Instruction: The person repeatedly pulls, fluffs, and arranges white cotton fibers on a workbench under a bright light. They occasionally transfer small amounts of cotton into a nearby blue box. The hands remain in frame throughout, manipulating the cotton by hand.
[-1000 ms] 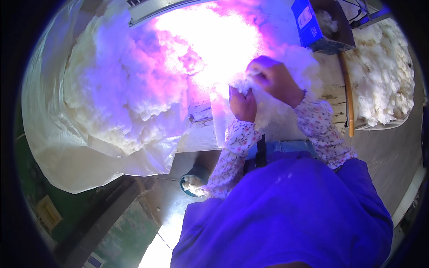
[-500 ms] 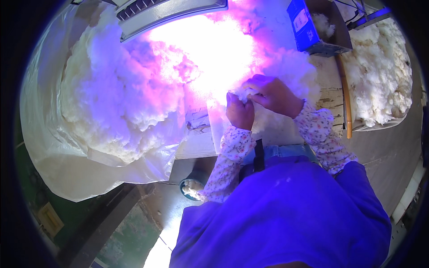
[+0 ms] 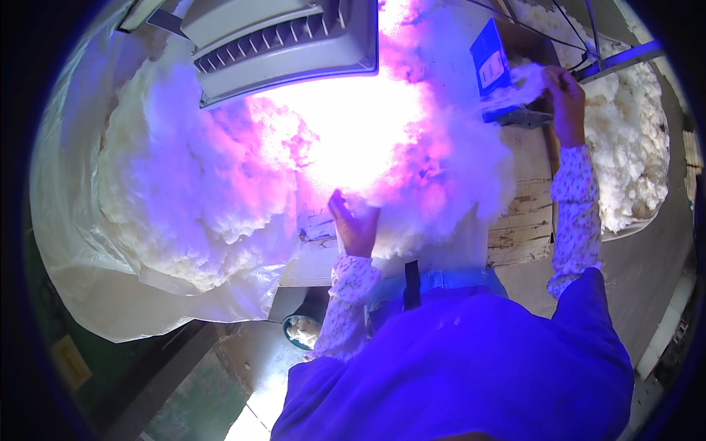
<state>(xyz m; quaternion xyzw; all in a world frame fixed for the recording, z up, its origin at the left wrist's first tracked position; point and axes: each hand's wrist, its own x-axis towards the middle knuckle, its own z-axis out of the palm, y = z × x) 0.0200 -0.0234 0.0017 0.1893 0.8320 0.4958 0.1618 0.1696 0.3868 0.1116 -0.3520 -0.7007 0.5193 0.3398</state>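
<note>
I have the right hand [image 3: 565,99] pinching a tuft of fluff [image 3: 525,85] at the mouth of the blue box [image 3: 491,65]. Left of the box and lower in my view, the left hand [image 3: 356,220] is loosely spread, gripping nothing I can make out, beside the loose fluff [image 3: 467,180].

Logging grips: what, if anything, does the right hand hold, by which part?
The right hand seems to pinch a fluffy tuft by its right end.
</note>
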